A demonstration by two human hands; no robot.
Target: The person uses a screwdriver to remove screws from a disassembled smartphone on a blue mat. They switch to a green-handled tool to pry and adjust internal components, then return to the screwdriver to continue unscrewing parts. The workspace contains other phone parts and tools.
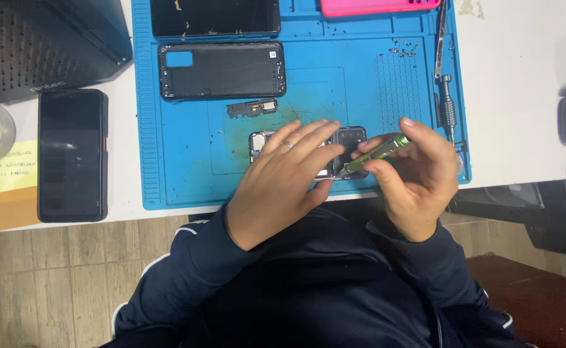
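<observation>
**Ana:** Right hand (418, 177) up first: fingers pinched shut around a green screwdriver (376, 153), held slanted, its tip angling down at the opened phone (334, 151).

**Ben:** And the left hand (283, 177)?

**Ana:** Flat, fingers spread, palm pressing on that phone. Not gripping, just pinning it, I'd judge so it doesn't slide under the driver. A ring shows on one finger.

**Ben:** Where's the phone sitting?

**Ana:** On the blue work mat (167, 161), at the mat's near edge, mostly hidden beneath the left hand. Only its dark camera end shows.

**Ben:** What else is on the mat?

**Ana:** Just beyond the phone, a small dark bracket part (252, 107). Further up the mat, a black back cover (222, 69) lying inside-up, and past that a dark screen panel (215, 16). At the mat's far right corner, a pink case (379, 6). Loose screws (404, 49) dot the mat's right side, near a metal driver (447, 106) lying along its right edge.

**Ben:** Off the mat?

**Ana:** To its left, a black phone (72, 154) lies face-up on the table, beside a yellow note (11, 167).
</observation>
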